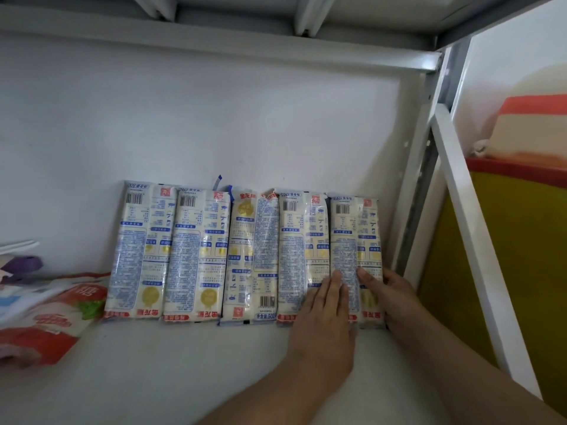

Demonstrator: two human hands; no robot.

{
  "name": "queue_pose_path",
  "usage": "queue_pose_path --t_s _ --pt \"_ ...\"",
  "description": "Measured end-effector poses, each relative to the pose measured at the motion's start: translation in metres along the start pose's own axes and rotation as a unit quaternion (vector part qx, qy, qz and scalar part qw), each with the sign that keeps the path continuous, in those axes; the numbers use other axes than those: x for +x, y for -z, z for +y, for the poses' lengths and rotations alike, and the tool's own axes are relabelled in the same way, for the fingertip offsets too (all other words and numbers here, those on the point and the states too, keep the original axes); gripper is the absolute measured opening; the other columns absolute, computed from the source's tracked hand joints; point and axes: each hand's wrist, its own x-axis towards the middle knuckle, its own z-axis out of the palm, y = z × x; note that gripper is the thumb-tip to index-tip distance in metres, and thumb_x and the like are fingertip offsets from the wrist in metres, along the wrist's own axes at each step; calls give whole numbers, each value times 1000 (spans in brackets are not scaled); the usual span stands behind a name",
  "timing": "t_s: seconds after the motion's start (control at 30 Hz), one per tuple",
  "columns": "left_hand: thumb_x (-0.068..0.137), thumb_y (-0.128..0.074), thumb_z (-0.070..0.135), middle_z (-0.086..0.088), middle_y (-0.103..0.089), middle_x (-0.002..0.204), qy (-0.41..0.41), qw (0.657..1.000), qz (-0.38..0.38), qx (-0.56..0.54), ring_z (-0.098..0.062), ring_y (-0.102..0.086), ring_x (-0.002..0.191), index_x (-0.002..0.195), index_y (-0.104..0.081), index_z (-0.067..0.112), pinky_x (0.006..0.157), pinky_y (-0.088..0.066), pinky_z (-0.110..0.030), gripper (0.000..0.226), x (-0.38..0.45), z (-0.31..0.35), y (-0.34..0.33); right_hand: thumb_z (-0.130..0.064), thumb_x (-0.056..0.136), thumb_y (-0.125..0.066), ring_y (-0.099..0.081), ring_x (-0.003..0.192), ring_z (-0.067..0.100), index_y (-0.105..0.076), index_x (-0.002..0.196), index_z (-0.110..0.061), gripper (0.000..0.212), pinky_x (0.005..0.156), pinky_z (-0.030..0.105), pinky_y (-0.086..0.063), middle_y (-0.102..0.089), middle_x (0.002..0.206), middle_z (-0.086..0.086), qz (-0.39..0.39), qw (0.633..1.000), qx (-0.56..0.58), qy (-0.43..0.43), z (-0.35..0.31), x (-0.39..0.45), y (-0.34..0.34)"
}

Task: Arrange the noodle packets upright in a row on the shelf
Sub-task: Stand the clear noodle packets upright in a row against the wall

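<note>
shop or storeroom | white metal shelf (276, 363) | stocked noodle packets (196, 256)

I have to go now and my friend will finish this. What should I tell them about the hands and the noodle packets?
Left hand: flat, fingers straight, resting on the two packets at the right end.
Right hand: holds the outer edge of the last packet.
Five noodle packets stand side by side against the back wall of the shelf.
Done: the row is formed.
Left: the middle packet is the other way up; turn it if they should match. Let go of the last one.
</note>
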Motion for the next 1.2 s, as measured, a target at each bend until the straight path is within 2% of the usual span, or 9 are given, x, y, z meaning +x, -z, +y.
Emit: queue_pose_path --t_s 0.13,0.4,0.6,0.7,0.77,0.9,0.97,1.07,1.2 --pt "108 -25 41 -4 33 161 4 1000 -17 6 -18 25 151 158 11 12 125 9 -38 69 2 -2 -1 -33 89 -74 -78 87 29 -72 108 -28 20 82 57 -62 -81 99 4 3 1000 -11 2 1 2 0" --pt "105 -32 36 -5 21 165 6 999 41 -8 -21 15 154 160 0 12 122 6 -37 68 0 -4 -17 -34 92 -70 -76 89 26 -68 105 -32 13 77 47 -63 -78 103 0 6 999 -37 7 -1 -2 -4" --pt "105 -30 37 -6 23 165 6 999 38 -13 -21 19 153 159 2 12 122 7 -38 68 0 -4 -19 -41 89 -71 -74 93 27 -66 112 -30 26 86 55 -60 -76 108 2 26 998 -65 -6 -2 -4 -5" --pt "104 -32 36 -8 17 166 9 999 41 -9 -22 12 154 160 -3 11 123 2 -39 67 1 -4 -21 -47 85 -75 -73 94 28 -65 113 -28 35 88 56 -60 -75 107 1 42 996 -75 -15 -3 -7 -5" --pt "102 -34 35 -9 10 167 12 999 43 8 -24 5 155 159 -10 10 123 -6 -41 67 1 -4 -21 -45 85 -75 -72 92 26 -65 118 -22 41 88 52 -60 -73 106 2 52 995 -87 -11 -5 -10 -6" --pt "102 -32 36 -7 9 167 4 1000 21 0 -24 5 155 159 -9 10 124 -8 -44 67 -1 -7 -21 -36 91 -72 -67 85 21 -64 127 -13 43 66 28 -54 -70 108 6 68 992 -107 27 -16 -22 -10" --pt "98 -23 38 -9 6 167 5 1000 20 7 -25 2 155 159 -11 9 124 -10 -45 69 -9 -7 -14 -35 92 -72 -67 83 17 -62 128 -14 42 62 26 -52 -69 108 4 68 989 -123 39 -21 -29 -13" --pt "89 -8 44 -6 19 166 13 1000 2 -18 -24 15 153 160 3 13 122 8 -41 78 -28 -10 1 -36 92 -72 -70 94 19 -58 131 -19 46 75 36 -60 -71 117 2 66 981 -173 64 -29 -43 -19" --pt "104 -27 39 -3 28 164 42 999 -21 -22 -21 20 153 159 11 16 125 6 -37 71 -54 -19 26 -30 91 -73 -68 100 15 -55 121 -36 35 83 37 -60 -68 116 -7 55 966 -231 101 -39 -68 -29"
